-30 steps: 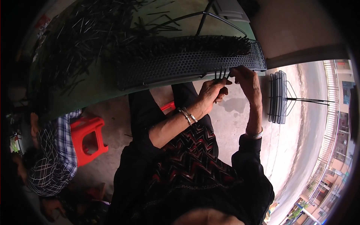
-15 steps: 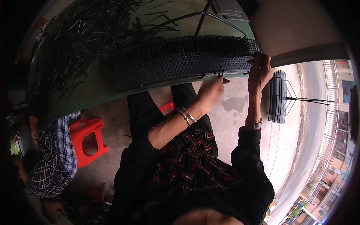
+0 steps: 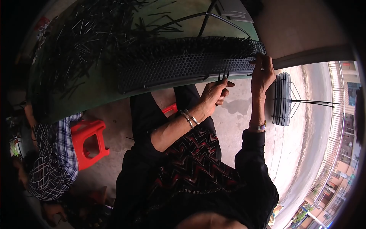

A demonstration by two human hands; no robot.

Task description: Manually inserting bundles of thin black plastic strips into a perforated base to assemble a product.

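A long dark panel (image 3: 173,68) full of round holes lies along the near edge of the green table (image 3: 85,101). A dense row of short black sticks (image 3: 183,46) stands up along its far side. My left hand (image 3: 215,94) is closed just in front of the panel's near edge, with a few thin black sticks (image 3: 223,76) poking up from its fingers. At the panel's right end, the fingertips of my right hand (image 3: 263,74) are pinched together against the perforated surface. Whatever lies between those fingertips is too small and dark to make out.
A heap of loose black sticks (image 3: 95,34) covers the table's far left. Behind the panel rises a bent metal frame (image 3: 206,19). A red stool (image 3: 90,143) and a person in checked clothing (image 3: 53,164) are at left. A slatted rack (image 3: 282,98) stands at right.
My right hand has shifted slightly down and left at the panel's end. My left hand stays in nearly the same place, its sticks showing more clearly.
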